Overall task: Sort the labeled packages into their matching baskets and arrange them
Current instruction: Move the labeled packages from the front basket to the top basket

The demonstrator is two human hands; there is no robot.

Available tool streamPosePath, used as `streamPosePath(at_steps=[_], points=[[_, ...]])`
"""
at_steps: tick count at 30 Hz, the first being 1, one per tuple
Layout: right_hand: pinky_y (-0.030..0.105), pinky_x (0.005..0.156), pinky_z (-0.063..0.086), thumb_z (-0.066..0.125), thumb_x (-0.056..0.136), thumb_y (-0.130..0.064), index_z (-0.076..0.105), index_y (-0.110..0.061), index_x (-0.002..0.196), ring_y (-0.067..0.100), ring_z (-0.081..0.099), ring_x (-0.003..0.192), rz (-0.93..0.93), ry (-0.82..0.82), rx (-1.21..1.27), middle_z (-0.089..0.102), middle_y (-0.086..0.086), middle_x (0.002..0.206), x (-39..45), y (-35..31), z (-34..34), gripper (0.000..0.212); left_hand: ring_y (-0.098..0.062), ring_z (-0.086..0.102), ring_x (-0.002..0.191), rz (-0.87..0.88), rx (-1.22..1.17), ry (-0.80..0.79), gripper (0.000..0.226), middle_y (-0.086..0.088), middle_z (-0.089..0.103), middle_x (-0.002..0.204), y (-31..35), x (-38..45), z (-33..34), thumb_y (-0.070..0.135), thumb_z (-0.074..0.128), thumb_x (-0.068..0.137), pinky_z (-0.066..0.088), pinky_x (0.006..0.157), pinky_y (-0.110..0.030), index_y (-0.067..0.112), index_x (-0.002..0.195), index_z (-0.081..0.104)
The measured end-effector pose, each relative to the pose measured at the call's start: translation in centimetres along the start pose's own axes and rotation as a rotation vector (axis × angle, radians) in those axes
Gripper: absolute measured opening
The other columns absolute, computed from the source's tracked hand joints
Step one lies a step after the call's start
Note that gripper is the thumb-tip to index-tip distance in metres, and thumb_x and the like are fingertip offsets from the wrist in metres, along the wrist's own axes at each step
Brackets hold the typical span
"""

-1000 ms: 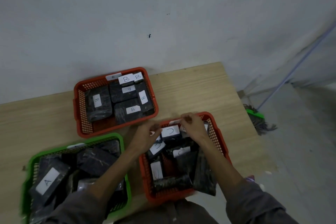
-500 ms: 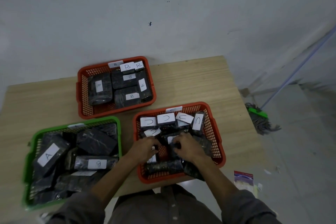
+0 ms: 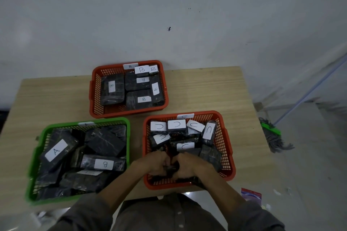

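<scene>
Three baskets stand on the wooden table. The near right orange basket (image 3: 228, 148) holds several black packages with white C labels (image 3: 176, 124). My left hand (image 3: 155, 162) and my right hand (image 3: 189, 165) are both inside its near end, fingers curled round one dark package (image 3: 170, 169) held between them. The far orange basket (image 3: 93, 90) holds neatly laid packages labeled B (image 3: 144, 99). The green basket (image 3: 40, 154) on the left holds a loose heap of black packages, one labeled A (image 3: 56, 150) and one labeled B (image 3: 104, 164).
The table (image 3: 206, 90) ends just right of the C basket and stands against a white wall. A mop with a green head (image 3: 270, 128) lies on the floor to the right. A small red and blue packet (image 3: 251, 194) lies on the floor near my right sleeve.
My hands have moved from the far row of C packages to the near end of that basket and now grip a package there. The camera has tilted down.
</scene>
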State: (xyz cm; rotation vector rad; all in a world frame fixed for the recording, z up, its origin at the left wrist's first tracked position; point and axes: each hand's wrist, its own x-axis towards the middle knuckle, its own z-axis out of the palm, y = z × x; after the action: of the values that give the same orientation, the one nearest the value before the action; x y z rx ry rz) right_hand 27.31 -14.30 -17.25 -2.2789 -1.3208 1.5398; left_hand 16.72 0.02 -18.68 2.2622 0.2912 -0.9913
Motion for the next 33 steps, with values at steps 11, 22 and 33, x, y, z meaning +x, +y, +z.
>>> streamPosePath(at_steps=[11,22,33], points=[[0.024,0.072,0.050,0.061,0.090,-0.056,0.066,-0.038,0.092,0.002,0.064,0.083,-0.036,0.169,0.374,0.068,-0.011,0.091,-0.6,-0.1,-1.7,0.019,-0.022,0.060,0.082,0.123,-0.160,0.188,0.026,0.000,0.060,0.089,-1.7,-1.1,-3.6,0.011,0.066,0.087,0.051,0.071,-0.035,0.031,0.088,0.048],[0.018,0.084,0.055,0.078,0.086,-0.021,0.068,-0.017,0.122,0.008,0.064,0.109,-0.071,0.384,0.843,0.067,-0.005,0.119,-0.5,0.8,-4.9,0.038,0.000,0.059,0.087,0.169,-0.424,0.362,0.027,0.009,0.065,0.097,-2.7,-2.1,-6.7,0.033,0.074,0.084,0.046,0.077,-0.019,0.020,0.107,0.066],[0.024,0.075,0.059,0.073,0.088,-0.007,0.064,-0.020,0.116,0.018,0.075,0.089,-0.024,0.554,1.289,0.078,0.002,0.097,1.5,-0.6,-6.1,0.032,-0.022,0.068,0.091,0.096,-0.834,0.560,0.017,-0.010,0.069,0.103,-4.0,-2.1,-7.8,0.019,0.068,0.090,0.056,0.077,-0.033,0.013,0.107,0.066]])
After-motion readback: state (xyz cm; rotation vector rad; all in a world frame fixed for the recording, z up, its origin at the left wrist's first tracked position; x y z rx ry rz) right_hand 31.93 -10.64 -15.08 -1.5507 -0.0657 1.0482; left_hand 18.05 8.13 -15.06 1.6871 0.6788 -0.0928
